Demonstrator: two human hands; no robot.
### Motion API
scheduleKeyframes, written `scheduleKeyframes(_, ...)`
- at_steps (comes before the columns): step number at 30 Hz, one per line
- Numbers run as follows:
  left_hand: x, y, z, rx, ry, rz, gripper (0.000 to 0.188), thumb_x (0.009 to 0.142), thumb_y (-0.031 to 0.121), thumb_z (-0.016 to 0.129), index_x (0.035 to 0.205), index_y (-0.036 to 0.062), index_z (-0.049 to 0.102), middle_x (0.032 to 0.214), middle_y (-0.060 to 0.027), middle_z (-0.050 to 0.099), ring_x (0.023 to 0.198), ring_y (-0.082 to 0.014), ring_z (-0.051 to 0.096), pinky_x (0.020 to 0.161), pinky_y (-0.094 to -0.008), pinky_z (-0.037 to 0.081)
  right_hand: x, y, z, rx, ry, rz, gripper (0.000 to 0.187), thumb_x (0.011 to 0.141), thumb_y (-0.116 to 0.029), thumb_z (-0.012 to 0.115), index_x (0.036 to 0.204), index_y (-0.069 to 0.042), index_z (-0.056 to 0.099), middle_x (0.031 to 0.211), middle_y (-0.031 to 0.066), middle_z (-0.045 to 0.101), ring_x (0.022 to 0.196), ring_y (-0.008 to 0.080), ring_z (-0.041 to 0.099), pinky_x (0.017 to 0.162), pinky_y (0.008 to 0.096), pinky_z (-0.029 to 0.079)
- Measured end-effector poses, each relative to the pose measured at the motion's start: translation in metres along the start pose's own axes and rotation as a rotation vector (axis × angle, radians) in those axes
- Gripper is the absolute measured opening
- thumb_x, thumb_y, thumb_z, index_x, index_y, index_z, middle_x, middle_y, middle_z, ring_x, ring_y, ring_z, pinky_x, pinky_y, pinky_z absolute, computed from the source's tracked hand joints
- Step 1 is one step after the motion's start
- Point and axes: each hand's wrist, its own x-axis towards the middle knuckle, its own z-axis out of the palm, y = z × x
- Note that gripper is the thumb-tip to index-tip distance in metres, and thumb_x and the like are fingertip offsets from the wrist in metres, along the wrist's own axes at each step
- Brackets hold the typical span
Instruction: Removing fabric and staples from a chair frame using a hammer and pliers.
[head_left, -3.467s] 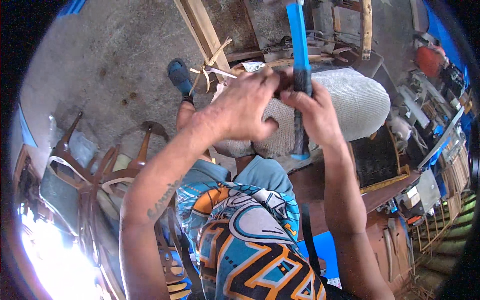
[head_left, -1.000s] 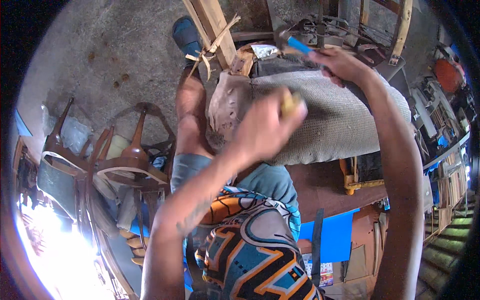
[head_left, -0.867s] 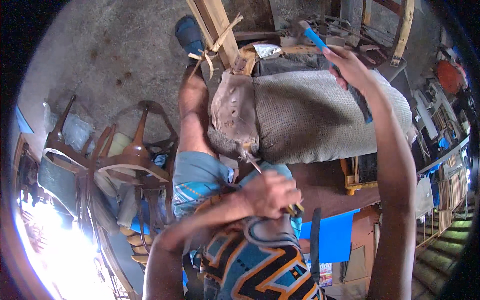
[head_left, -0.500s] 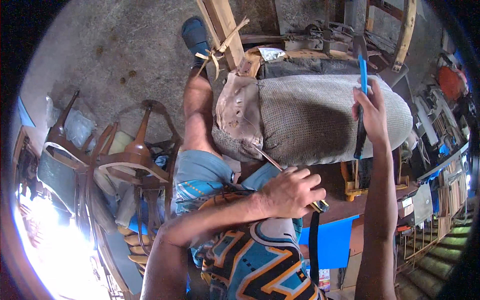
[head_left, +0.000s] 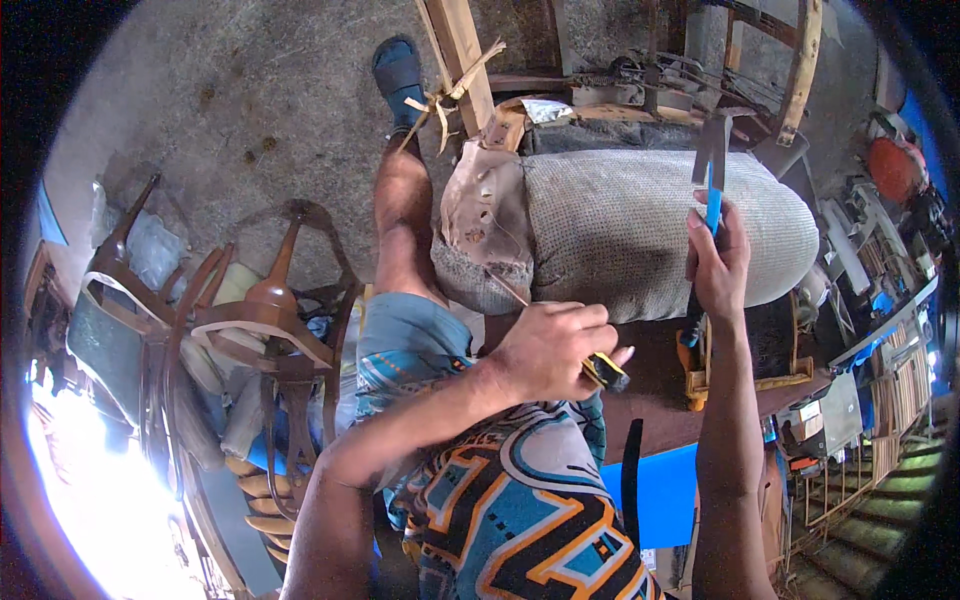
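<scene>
My left hand is closed round a screwdriver with a yellow and black handle. Its thin shaft slants up and left to the lower corner of a padded armrest covered in worn grey woven fabric. At that corner the fabric is frayed beside a bare, pale end panel with several holes. Over the armrest's right part, my right hand grips a hammer by its blue and black handle. The hammer's metal head points away from me; whether it touches the fabric I cannot tell.
A wooden post tied with a frayed strip rises beyond the armrest. Upturned wooden chairs stand at the left on the concrete floor. A blue panel lies below the armrest, and stacked wood pieces are at far right.
My right hand and the hammer have moved left and slightly nearer, showing more of the hammer's head. My left hand has shifted up and left with the screwdriver.
</scene>
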Motion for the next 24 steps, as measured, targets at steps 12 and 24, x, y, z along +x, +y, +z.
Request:
scheduleKeyframes(12, 0.005, -0.008, -0.005, -0.033, 0.042, -0.164, 0.035, 0.075, 0.027, 0.065, 0.056, 0.0062, 0.045, 0.059, -0.0080, 0.045, 0.054, -0.0273, 0.052, 0.046, -0.0367, 0.041, -0.032, -0.023, 0.008, -0.059, 0.083, -0.098, 0.010, 0.087, -0.012, 0.053, 0.093, -0.006, 0.047, 0.061, -0.0029, 0.045, 0.046, 0.0055, 0.041, 0.040, 0.0201, 0.034)
scheduleKeyframes(24, 0.024, -0.019, -0.032, -0.130, -0.046, -0.409, 0.016, 0.075, 0.020, 0.059, 0.069, 0.0055, 0.056, 0.070, -0.0134, 0.059, 0.068, -0.0306, 0.060, 0.061, -0.0393, 0.047, -0.138, -0.027, 0.007, -0.158, -0.022, -0.328, 0.041, 0.083, -0.050, 0.052, 0.079, -0.011, 0.040, 0.050, 0.0019, 0.043, 0.035, 0.0152, 0.037, 0.033, 0.0278, 0.027)
